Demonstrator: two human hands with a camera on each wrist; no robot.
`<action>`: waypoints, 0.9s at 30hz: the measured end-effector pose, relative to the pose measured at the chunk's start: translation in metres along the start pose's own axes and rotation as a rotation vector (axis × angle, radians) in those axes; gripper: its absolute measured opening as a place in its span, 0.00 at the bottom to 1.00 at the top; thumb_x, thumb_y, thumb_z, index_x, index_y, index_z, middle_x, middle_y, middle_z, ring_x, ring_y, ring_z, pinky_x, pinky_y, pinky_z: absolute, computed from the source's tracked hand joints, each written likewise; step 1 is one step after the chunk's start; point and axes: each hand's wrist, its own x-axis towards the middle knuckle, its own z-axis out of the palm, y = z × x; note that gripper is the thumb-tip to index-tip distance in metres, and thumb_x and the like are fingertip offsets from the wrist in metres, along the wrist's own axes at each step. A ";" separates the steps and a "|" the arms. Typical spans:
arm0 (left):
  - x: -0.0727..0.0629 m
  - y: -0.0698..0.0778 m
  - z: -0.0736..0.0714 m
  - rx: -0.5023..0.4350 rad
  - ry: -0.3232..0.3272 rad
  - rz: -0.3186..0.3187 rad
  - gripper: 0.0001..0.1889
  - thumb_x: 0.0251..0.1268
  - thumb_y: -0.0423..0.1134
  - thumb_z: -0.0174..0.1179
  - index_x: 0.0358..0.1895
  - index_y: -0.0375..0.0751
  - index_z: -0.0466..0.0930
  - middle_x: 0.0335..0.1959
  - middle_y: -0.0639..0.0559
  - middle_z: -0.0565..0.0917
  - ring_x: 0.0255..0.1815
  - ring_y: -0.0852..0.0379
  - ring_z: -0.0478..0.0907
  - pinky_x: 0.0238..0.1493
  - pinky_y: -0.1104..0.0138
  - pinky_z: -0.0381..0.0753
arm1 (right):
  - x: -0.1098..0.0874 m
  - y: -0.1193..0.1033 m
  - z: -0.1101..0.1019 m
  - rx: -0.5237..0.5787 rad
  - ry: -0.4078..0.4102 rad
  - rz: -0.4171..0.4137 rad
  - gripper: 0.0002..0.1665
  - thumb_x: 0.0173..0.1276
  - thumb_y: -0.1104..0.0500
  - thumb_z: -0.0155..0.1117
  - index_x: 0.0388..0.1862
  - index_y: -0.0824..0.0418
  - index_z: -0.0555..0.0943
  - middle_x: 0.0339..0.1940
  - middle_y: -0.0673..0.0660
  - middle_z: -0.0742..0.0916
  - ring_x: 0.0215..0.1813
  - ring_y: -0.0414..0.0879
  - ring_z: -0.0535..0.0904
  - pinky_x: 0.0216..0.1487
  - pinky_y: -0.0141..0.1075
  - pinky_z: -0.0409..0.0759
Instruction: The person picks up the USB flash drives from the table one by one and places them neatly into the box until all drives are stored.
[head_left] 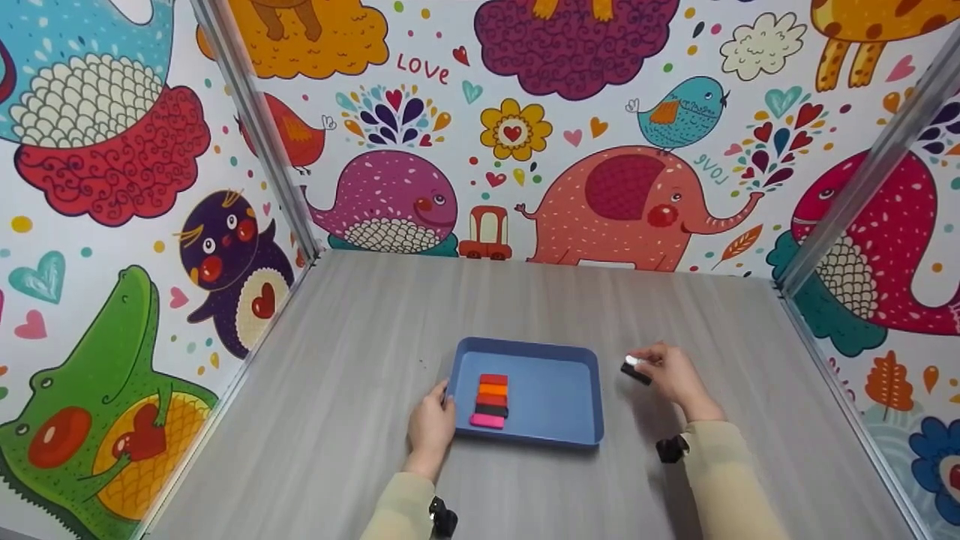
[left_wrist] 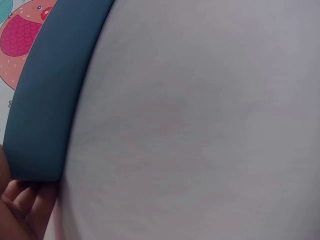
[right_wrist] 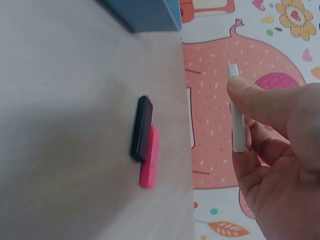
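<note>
My left hand grips the left edge of a shallow blue tray; the left wrist view shows its fingers at the tray's wall. Inside the tray, at the left, several small flat bars lie in a column: red, orange, black and pink. To the right of the tray, my right hand pinches a white bar between thumb and fingers, above the tabletop. A black bar lies below that hand, beside a pink bar; the pink one is hidden in the head view.
The grey wood-grain table is enclosed by walls printed with cartoon animals. Metal corner posts stand at the back left and back right. Small dark devices are strapped to both wrists.
</note>
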 end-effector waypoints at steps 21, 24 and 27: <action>-0.002 0.001 -0.002 0.008 0.010 -0.004 0.18 0.70 0.34 0.62 0.61 0.36 0.84 0.56 0.37 0.88 0.53 0.37 0.87 0.52 0.46 0.85 | 0.029 -0.057 0.031 -0.020 -0.048 -0.103 0.12 0.71 0.68 0.65 0.50 0.65 0.88 0.50 0.64 0.86 0.53 0.58 0.83 0.53 0.50 0.85; -0.002 0.002 -0.002 0.005 -0.002 -0.013 0.19 0.70 0.34 0.62 0.62 0.36 0.83 0.57 0.37 0.87 0.55 0.38 0.86 0.54 0.46 0.84 | 0.032 -0.065 0.035 -0.014 -0.062 -0.122 0.12 0.71 0.69 0.65 0.50 0.66 0.88 0.49 0.64 0.87 0.55 0.60 0.84 0.56 0.53 0.85; -0.001 0.001 -0.002 0.007 -0.003 -0.015 0.19 0.70 0.33 0.62 0.62 0.36 0.83 0.57 0.37 0.87 0.54 0.38 0.86 0.54 0.46 0.84 | 0.035 -0.071 0.040 -0.016 -0.079 -0.136 0.12 0.71 0.69 0.65 0.50 0.66 0.88 0.50 0.65 0.87 0.56 0.60 0.84 0.57 0.54 0.84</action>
